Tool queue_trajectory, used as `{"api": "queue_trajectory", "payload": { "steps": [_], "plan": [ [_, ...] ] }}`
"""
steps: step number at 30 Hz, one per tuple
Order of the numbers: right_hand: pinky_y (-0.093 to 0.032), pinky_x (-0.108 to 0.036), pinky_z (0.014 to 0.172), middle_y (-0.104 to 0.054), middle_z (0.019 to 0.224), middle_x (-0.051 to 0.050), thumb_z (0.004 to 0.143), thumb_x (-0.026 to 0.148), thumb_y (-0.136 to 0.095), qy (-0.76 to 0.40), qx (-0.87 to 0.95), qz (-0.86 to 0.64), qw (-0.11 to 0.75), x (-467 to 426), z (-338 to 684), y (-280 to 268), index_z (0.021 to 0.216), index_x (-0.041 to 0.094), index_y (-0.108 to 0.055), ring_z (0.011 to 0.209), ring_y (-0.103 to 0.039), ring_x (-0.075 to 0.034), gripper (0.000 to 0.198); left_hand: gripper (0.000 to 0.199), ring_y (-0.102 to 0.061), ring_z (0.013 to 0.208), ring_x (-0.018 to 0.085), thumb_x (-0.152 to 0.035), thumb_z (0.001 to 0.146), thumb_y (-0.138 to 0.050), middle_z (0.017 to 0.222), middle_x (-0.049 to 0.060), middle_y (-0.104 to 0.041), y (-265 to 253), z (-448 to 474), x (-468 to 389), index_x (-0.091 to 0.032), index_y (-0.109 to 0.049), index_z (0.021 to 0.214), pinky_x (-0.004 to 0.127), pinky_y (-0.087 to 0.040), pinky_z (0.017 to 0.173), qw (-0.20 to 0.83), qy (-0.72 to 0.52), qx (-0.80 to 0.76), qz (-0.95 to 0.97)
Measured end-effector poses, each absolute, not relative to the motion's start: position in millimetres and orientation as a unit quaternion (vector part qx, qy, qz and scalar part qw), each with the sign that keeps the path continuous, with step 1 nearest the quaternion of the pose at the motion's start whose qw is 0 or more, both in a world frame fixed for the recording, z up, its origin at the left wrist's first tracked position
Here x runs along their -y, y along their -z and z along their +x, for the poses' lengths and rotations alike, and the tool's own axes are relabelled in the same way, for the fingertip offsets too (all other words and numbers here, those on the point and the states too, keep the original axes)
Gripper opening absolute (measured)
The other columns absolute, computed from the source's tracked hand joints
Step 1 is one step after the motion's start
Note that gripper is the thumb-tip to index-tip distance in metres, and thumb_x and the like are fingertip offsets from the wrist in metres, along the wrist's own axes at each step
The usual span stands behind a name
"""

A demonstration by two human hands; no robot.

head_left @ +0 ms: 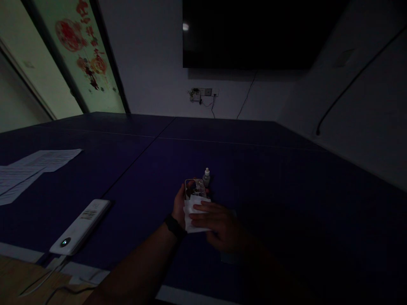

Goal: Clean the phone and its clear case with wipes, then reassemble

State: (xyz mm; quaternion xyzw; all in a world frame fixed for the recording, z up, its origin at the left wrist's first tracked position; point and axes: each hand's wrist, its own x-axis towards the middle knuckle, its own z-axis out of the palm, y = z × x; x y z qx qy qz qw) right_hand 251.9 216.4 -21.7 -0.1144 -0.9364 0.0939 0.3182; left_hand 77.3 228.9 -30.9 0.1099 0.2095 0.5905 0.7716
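Note:
My left hand (179,206), with a dark band on its wrist, is closed around a phone (194,186) in a patterned case. The case's back faces up, and a white tissue (195,216) covers its lower part. Lying over that tissue, the fingers of my right hand (219,222) press it against the phone. Just beyond the phone, a small clear dropper bottle (206,178) with a white cap stands upright on the dark blue table (260,178). Under my right hand and forearm, a dim flat bluish item (231,257) shows in part; its kind is hidden.
A white power bank (81,226) with a lit round display and cables (60,267) lies at the near left. Printed papers (41,167) are at the far left. Beyond the table, a dark screen (254,34) hangs above a wall socket (203,92). The room is dim.

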Motion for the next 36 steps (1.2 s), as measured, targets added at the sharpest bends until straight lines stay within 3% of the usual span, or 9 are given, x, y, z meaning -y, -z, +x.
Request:
{"api": "queue_trajectory", "payload": {
  "steps": [4,7,10,15,20,25,30,34,36],
  "plan": [
    [-0.047,-0.052,0.117,-0.070,0.138,-0.006,0.085,0.007,-0.052,-0.084,0.921,-0.187,0.332,-216.2,252.6,20.9,0.137,0.024,-0.064,0.139,-0.057,-0.025,0.056,0.040,-0.070,0.081,0.024,-0.046,0.100,-0.050,0.095,0.011,-0.075,31.9,77.1,-230.5,-0.017,-0.069,0.119,0.038,-0.053,0.083,0.749,-0.626,-0.199,0.084],
    [-0.045,-0.049,0.119,-0.067,0.142,-0.007,0.085,0.008,-0.053,-0.098,0.938,-0.145,0.299,-212.9,250.6,19.7,0.138,0.022,-0.064,0.143,-0.052,-0.024,0.056,0.044,-0.070,0.080,0.026,-0.050,0.097,-0.053,0.099,0.013,-0.075,34.1,74.7,-231.6,-0.018,-0.068,0.123,0.040,-0.053,0.083,0.774,-0.595,-0.194,0.094],
    [-0.044,-0.048,0.119,-0.071,0.136,-0.006,0.083,0.010,-0.055,-0.115,0.942,-0.102,0.297,-213.3,251.4,20.0,0.129,0.024,-0.070,0.138,-0.057,-0.023,0.050,0.050,-0.071,0.080,0.028,-0.054,0.096,-0.055,0.100,0.014,-0.075,35.3,73.4,-231.8,-0.018,-0.065,0.129,0.041,-0.053,0.081,0.777,-0.585,-0.201,0.116],
    [-0.046,-0.052,0.117,-0.068,0.140,-0.007,0.084,0.006,-0.053,-0.089,0.924,-0.188,0.321,-213.9,249.7,20.6,0.138,0.024,-0.064,0.141,-0.054,-0.025,0.058,0.043,-0.072,0.083,0.025,-0.048,0.099,-0.051,0.099,0.011,-0.074,33.1,74.3,-231.2,-0.019,-0.064,0.127,0.038,-0.053,0.083,0.749,-0.621,-0.212,0.095],
    [-0.046,-0.047,0.118,-0.073,0.132,-0.003,0.084,0.010,-0.054,-0.106,0.938,-0.116,0.310,-213.3,249.6,19.1,0.126,0.024,-0.071,0.137,-0.059,-0.022,0.048,0.048,-0.072,0.081,0.026,-0.053,0.095,-0.056,0.100,0.013,-0.075,31.0,73.8,-229.4,-0.020,-0.063,0.129,0.038,-0.054,0.078,0.776,-0.588,-0.197,0.115],
    [-0.045,-0.050,0.118,-0.066,0.143,-0.007,0.086,0.009,-0.053,-0.078,0.940,-0.145,0.300,-215.6,251.4,19.8,0.136,0.021,-0.064,0.143,-0.053,-0.024,0.053,0.043,-0.072,0.083,0.026,-0.049,0.099,-0.050,0.101,0.014,-0.075,31.1,72.8,-229.2,-0.020,-0.064,0.127,0.039,-0.054,0.082,0.773,-0.593,-0.204,0.095],
    [-0.045,-0.051,0.118,-0.072,0.135,-0.005,0.084,0.010,-0.053,-0.089,0.936,-0.121,0.317,-214.6,251.2,19.3,0.133,0.025,-0.067,0.136,-0.059,-0.023,0.053,0.049,-0.071,0.082,0.028,-0.051,0.097,-0.052,0.102,0.015,-0.074,32.4,71.6,-230.4,-0.017,-0.063,0.131,0.041,-0.053,0.081,0.773,-0.598,-0.191,0.097],
    [-0.043,-0.050,0.120,-0.069,0.139,-0.005,0.086,0.011,-0.053,-0.080,0.945,-0.120,0.293,-215.0,251.3,19.8,0.136,0.023,-0.065,0.142,-0.054,-0.023,0.053,0.049,-0.071,0.083,0.027,-0.050,0.097,-0.052,0.103,0.015,-0.074,30.7,71.7,-229.5,-0.018,-0.062,0.133,0.040,-0.052,0.083,0.787,-0.578,-0.190,0.100],
    [-0.045,-0.049,0.119,-0.074,0.132,-0.004,0.085,0.012,-0.053,-0.081,0.939,-0.105,0.316,-218.6,255.4,21.8,0.131,0.025,-0.067,0.135,-0.061,-0.022,0.050,0.047,-0.071,0.081,0.026,-0.051,0.097,-0.051,0.100,0.015,-0.075,28.6,73.2,-228.6,-0.019,-0.063,0.130,0.039,-0.052,0.083,0.784,-0.581,-0.195,0.101]
  ]
}}
